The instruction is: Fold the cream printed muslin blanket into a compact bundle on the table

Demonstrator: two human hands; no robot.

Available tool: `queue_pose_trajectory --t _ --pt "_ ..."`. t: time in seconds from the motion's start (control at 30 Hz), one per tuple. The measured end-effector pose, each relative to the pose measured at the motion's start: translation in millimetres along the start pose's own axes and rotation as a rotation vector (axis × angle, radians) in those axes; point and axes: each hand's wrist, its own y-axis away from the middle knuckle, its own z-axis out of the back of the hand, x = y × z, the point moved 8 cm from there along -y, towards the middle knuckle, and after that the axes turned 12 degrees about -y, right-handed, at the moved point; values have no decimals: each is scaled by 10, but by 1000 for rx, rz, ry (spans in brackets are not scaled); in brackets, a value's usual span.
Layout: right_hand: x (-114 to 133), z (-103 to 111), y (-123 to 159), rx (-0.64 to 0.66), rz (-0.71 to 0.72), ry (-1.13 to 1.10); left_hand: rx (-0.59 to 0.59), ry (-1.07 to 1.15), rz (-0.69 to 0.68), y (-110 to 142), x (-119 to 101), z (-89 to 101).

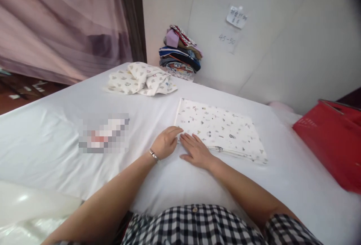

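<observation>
A white cloth (220, 128) with small printed motifs lies folded into a flat, layered rectangle in front of me. My right hand (196, 151) rests flat on its near left corner, fingers stretched out and holding nothing. At that same corner, against the cloth's left edge, is my left hand (166, 142), its fingers extended and seen from the side. The fingertips of both hands almost meet. Further back, a second printed cloth (141, 79) lies crumpled in a loose heap.
A white sheet covers the table (135, 117). A blurred-out object (104, 134) lies on the left. Folded fabrics (180, 53) are stacked against the wall at the back. A red bag (332, 143) stands at right, and clear plastic (31, 211) lies near left.
</observation>
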Motion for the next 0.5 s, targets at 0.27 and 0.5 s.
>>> queue_pose_trajectory --t 0.27,0.5 --pt "-333 270 699 -128 -260 63 284 -252 -111 87 -161 -395" --pt "-851 561 1715 -236 -497 185 315 -255 -92 49 -122 -395"
